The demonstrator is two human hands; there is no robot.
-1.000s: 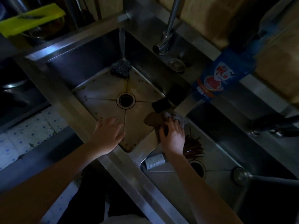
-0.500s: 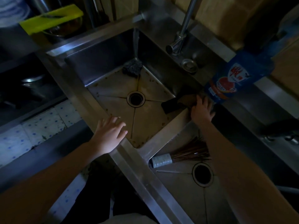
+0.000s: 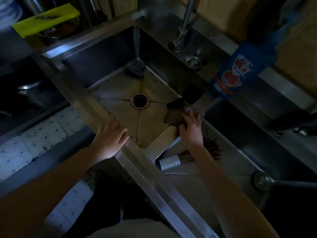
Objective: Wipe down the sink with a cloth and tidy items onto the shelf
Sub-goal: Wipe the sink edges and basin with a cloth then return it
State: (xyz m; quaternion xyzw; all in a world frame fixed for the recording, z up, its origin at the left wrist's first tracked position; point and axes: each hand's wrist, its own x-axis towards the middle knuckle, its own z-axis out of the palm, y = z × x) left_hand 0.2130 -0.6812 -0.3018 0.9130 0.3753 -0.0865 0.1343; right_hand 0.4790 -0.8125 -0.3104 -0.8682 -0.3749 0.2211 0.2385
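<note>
The steel sink (image 3: pixel 109 86) fills the middle of the dim head view, with its round drain (image 3: pixel 139 101) at the centre. My right hand (image 3: pixel 190 128) grips a brownish cloth (image 3: pixel 173 117) on the divider between the two basins, at the sink's right corner. A dark sponge (image 3: pixel 176 103) lies just beyond the cloth. My left hand (image 3: pixel 110 136) rests flat on the sink's front rim, fingers apart, holding nothing. A dark steel-wool scourer (image 3: pixel 134 69) sits in the sink's far corner.
A bristle brush with a white handle (image 3: pixel 169 162) lies in the right basin. A blue detergent bottle (image 3: pixel 236 69) stands on the back ledge beside the tap (image 3: pixel 181 35). A yellow-green board (image 3: pixel 46 20) rests on a bowl at the far left. A dark ladle (image 3: pixel 262 180) lies at right.
My right hand pulled the cloth back along the divider from near the bottle toward the front corner. My left hand stayed on the front rim.
</note>
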